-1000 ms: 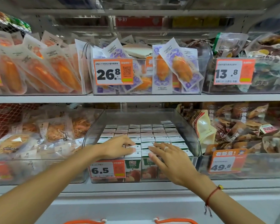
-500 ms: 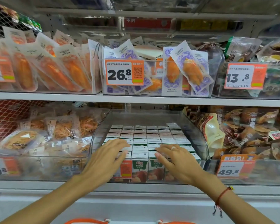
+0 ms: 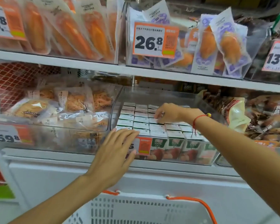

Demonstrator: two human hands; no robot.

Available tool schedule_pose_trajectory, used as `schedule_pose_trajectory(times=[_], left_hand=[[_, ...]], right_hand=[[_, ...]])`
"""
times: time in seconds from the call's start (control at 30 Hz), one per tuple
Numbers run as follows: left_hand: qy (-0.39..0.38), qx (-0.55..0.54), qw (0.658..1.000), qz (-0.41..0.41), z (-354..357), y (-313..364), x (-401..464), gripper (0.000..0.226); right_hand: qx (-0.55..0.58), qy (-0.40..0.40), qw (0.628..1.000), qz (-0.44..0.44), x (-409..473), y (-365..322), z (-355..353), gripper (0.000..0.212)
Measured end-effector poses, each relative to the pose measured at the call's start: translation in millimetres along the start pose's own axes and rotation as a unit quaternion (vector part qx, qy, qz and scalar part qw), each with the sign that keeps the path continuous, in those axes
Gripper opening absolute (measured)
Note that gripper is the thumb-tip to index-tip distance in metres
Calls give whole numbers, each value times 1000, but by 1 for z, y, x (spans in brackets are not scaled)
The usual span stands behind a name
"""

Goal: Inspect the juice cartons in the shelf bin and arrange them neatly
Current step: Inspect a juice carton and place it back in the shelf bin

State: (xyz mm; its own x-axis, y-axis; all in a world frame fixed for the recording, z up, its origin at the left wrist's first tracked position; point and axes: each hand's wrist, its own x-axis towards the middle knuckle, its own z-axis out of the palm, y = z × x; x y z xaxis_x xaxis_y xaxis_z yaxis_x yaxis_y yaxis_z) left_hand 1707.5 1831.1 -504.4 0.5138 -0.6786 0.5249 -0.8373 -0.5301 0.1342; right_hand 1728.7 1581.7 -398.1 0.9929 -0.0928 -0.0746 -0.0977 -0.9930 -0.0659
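You have two bare hands, left [image 3: 115,152] at seven o'clock, right [image 3: 168,112] at one; four green-and-white juice cartons [image 3: 174,147] face front; five orange-and-white price tags [image 3: 155,40].

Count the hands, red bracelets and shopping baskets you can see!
Hands: 2, the left hand and the right hand
Red bracelet: 1
Shopping basket: 1
Total: 4

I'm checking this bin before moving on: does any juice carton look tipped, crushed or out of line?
Nothing stands out. The juice cartons stand upright in even rows in the clear bin. The right hand covers a few further back, so those can't be judged.
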Motion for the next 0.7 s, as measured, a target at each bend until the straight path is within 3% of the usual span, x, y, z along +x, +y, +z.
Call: schedule_pose_trajectory(times=[0.17,0.57,0.7], left_hand=[[-10,4,1000,-7,1,1,-1,51],[-4,3,1000,-11,0,5,-3,54],[-3,3,1000,-7,0,4,-2,54]], right_hand=[[-56,-70,996,7,14,-3,-12,39],[-72,-19,997,-2,15,2,3,43],[2,38,999,-8,3,8,-2,48]])
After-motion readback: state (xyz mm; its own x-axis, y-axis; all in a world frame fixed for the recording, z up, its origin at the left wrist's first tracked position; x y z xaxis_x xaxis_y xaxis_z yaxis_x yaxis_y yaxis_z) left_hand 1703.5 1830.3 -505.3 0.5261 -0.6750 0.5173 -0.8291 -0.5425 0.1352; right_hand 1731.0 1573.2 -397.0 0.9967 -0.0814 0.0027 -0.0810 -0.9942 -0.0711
